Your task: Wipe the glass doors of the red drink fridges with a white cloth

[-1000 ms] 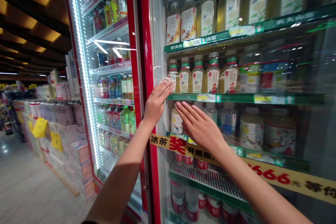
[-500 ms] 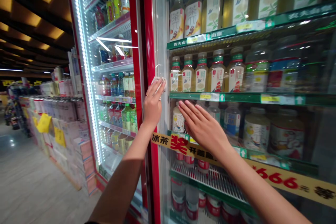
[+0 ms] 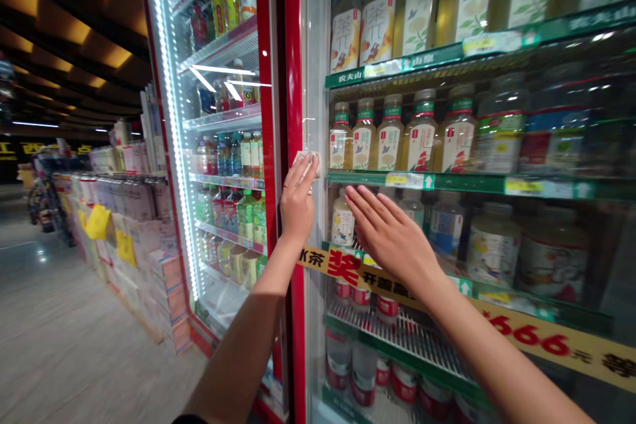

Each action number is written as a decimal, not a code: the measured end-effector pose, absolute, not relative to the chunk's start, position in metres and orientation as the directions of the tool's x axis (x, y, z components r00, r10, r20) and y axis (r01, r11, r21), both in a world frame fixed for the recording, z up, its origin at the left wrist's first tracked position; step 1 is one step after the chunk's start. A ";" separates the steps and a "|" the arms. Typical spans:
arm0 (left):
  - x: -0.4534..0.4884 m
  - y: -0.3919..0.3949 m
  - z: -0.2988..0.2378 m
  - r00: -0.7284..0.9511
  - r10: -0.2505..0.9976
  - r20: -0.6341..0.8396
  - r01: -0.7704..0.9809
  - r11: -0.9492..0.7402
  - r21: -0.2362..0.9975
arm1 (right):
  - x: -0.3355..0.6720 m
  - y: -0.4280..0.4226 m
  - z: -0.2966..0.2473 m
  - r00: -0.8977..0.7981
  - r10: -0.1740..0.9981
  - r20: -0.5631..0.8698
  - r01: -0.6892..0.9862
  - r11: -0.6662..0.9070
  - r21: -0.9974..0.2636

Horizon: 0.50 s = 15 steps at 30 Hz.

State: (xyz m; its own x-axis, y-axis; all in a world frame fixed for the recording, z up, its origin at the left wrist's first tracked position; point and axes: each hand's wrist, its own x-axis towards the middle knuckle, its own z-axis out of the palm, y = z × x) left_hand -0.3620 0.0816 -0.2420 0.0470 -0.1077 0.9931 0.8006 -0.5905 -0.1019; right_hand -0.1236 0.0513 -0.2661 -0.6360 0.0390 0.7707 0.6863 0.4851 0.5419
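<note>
White cloth (image 3: 307, 160) sits bunched under your left hand (image 3: 297, 202), which grips it against the glass door (image 3: 315, 79) beside the red frame (image 3: 293, 79), mid-frame. Your right hand (image 3: 392, 238) lies flat and released on the glass, lower right of the cloth.

I count two hands, my left hand (image 3: 297, 202) and my right hand (image 3: 392, 238), one white cloth (image 3: 304, 158), one yellow banner (image 3: 348, 268), and five small green-capped bottles (image 3: 390, 142).
</note>
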 end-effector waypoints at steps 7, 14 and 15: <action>-0.351 0.079 -0.271 -0.098 -0.083 0.992 0.788 -0.615 0.026 | -0.124 0.051 -0.265 -0.640 0.040 0.767 0.684 0.485 0.545; -0.357 0.078 -0.255 -0.002 -0.056 0.998 0.775 -0.631 -0.034 | -0.123 0.050 -0.265 -0.648 0.044 0.761 0.679 0.486 0.550; -0.361 0.078 -0.252 -0.016 -0.052 0.999 0.778 -0.628 -0.020 | -0.124 0.050 -0.265 -0.648 0.042 0.761 0.679 0.484 0.552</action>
